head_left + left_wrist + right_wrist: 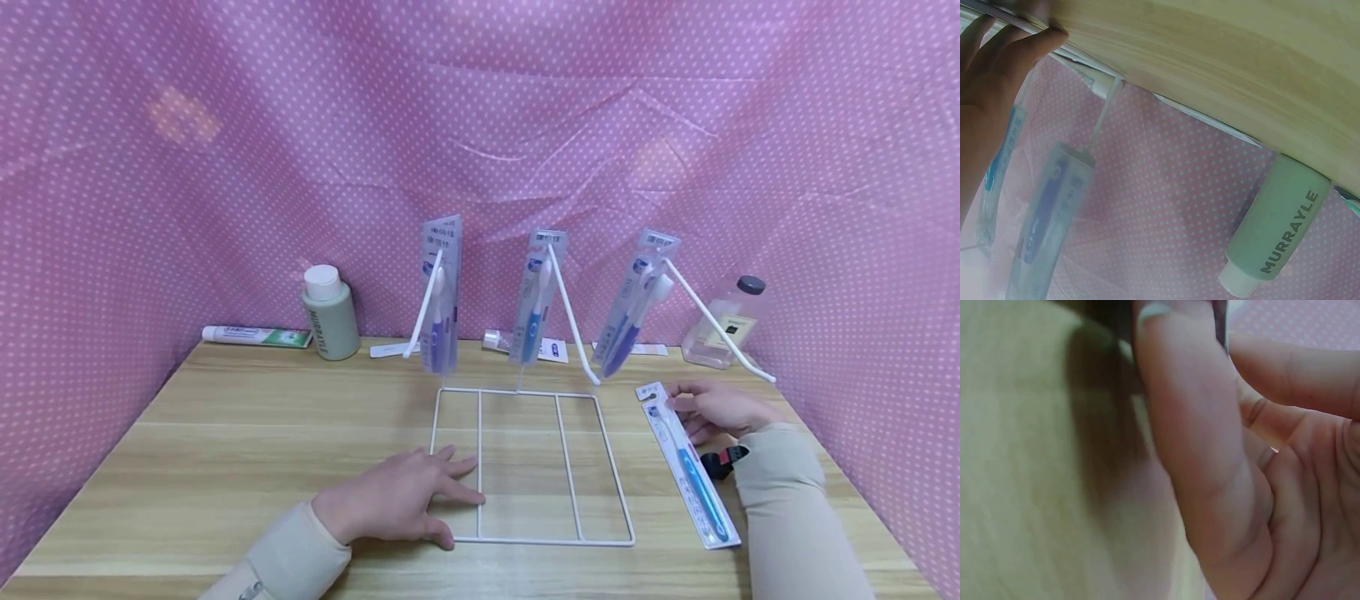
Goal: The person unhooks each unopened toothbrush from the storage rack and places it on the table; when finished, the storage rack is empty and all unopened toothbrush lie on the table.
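A white wire display rack (540,542) stands on the table, with packaged toothbrushes hanging from its three arms: purple ones on the left arm (442,333), a blue one in the middle (533,321), blue and purple ones on the right (624,346). My left hand (401,498) rests with spread fingers on the left part of the rack's base. At the right, my right hand (716,408) pinches a blue packaged toothbrush (697,483) by the upper side of its pack, which slants over the table. In the right wrist view the fingers fill the picture and mostly hide the pack.
Along the back lie a toothpaste box (258,336) and a toothpaste tube (495,340). A green bottle (1279,215) with a white cap stands back left, a clear bottle (720,337) with a dark cap back right. Pink dotted cloth (480,125) encloses the table's back and sides.
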### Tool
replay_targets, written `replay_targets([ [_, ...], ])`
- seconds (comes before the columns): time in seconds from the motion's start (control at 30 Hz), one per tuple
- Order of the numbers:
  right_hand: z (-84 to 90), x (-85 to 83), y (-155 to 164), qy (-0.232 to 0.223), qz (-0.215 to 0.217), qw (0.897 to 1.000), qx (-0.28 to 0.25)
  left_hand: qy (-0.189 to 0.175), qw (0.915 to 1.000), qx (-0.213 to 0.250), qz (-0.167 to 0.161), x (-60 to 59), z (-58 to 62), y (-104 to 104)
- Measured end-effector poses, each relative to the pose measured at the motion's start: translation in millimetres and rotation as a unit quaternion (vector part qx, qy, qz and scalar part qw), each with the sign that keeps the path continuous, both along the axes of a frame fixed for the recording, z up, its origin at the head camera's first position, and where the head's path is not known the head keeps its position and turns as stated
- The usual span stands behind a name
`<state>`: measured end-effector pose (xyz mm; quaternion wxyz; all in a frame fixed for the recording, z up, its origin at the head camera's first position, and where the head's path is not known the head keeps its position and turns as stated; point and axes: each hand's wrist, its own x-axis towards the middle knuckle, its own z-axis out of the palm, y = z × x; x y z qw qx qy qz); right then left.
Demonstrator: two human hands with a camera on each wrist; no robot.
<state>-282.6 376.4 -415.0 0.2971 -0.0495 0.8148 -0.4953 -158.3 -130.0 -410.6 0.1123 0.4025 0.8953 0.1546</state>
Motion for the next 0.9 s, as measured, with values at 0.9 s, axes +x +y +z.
replay_targets([
  [0.9, 7.3, 5.5, 7.5, 0.023, -0.03, 0.996, 0.083, -0.004, 1.0, 0.0, 0.003, 0.8, -1.3, -0.2],
])
